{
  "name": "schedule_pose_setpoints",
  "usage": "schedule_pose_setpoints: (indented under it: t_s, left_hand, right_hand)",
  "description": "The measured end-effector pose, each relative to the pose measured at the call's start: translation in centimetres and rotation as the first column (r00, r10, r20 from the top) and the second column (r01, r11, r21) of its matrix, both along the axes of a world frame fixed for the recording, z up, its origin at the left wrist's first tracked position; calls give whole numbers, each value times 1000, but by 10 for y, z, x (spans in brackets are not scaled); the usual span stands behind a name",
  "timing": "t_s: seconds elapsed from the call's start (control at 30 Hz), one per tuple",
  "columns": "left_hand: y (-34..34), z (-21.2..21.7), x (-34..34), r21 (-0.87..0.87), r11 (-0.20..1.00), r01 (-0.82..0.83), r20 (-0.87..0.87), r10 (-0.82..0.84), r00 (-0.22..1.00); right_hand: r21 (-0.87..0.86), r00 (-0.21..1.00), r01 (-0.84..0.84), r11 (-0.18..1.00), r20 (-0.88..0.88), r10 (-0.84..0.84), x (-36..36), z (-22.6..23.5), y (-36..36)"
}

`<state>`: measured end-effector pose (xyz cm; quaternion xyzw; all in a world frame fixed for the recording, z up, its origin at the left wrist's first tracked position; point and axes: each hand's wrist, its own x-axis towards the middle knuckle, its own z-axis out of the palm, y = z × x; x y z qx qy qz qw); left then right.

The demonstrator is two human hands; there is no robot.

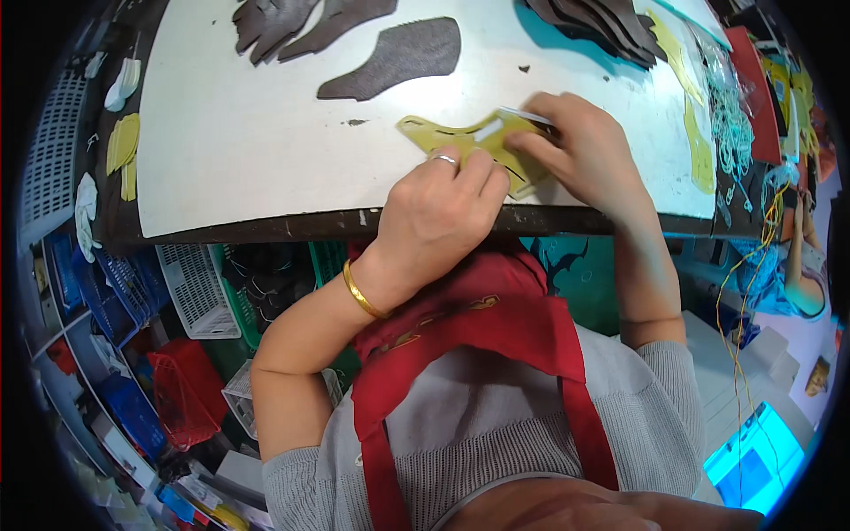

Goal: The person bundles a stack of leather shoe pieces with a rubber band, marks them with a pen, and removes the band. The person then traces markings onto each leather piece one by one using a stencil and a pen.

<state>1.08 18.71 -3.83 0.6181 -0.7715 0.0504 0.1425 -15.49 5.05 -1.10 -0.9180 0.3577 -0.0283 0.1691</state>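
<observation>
A yellow pattern template (431, 137) with dark slots and a small white label lies near the front edge of the white work board (266, 168). My left hand (438, 208), with a ring and a gold bangle, is closed with its fingertips pressed on the template's near side. My right hand (584, 146) is bent over the template's right end, thumb and fingers curled in. A slim pale strip shows beside those fingers; I cannot make out what it is. Beyond the template lies a dark brown leather piece (398, 60), cut in a curved shape.
Stacks of dark leather pieces (593, 26) lie at the far side. More yellow templates (698, 146) rest at the board's right edge, beside tangled teal cord (730, 128). Plastic baskets (199, 292) stand below at left. Another person (797, 274) sits at far right.
</observation>
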Motion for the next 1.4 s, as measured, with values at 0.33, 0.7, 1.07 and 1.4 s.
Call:
schedule_pose_setpoints:
  t_s: [0.33,0.7,1.07,1.4]
  left_hand:
    - [6,-1,-3,58,998,28,-302,-9,953]
    - [38,-11,-13,16,994,-104,-363,103,926]
    - [23,-11,-5,-70,992,-106,-318,79,945]
    - [6,3,0,-71,997,-32,-92,25,995]
  right_hand:
    - [395,541,361,845,649,-535,-91,-6,-41]
    - [388,923,-53,920,372,-103,6,-22,-19]
    - [365,977,-9,931,203,-70,15,-16,-25]
    - [219,942,43,975,316,-113,-14,-24,-24]
